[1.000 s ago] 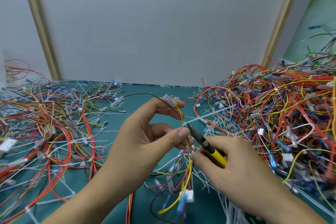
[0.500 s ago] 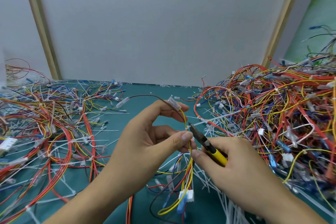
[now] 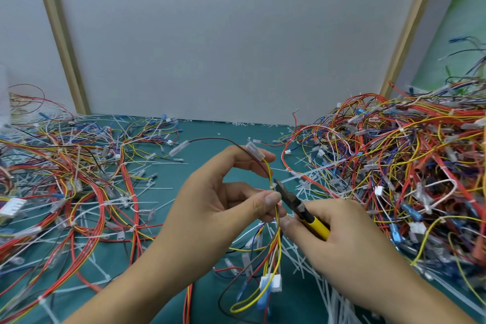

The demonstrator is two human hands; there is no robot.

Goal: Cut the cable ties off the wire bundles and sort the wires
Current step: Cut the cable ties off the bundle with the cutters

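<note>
My left hand (image 3: 218, 200) pinches a small wire bundle (image 3: 274, 239) of yellow, red and brown wires between thumb and fingers, holding it upright over the green table. A clear connector (image 3: 254, 150) lies across my index fingertip. White plugs (image 3: 271, 281) hang at the bundle's lower end. My right hand (image 3: 339, 242) grips yellow-handled cutters (image 3: 302, 209). Their dark jaws touch a white cable tie (image 3: 273, 186) on the bundle, just above my left thumb.
A spread of loose wires (image 3: 79, 192) with white ties covers the table's left side. A tall tangled pile of wire bundles (image 3: 407, 171) fills the right. Cut white ties (image 3: 310, 181) litter the green mat (image 3: 205, 139) between them. A white wall panel stands behind.
Both hands have drifted slightly right and down with the bundle. The cutter jaws have closed in on the white tie above my left thumb.
</note>
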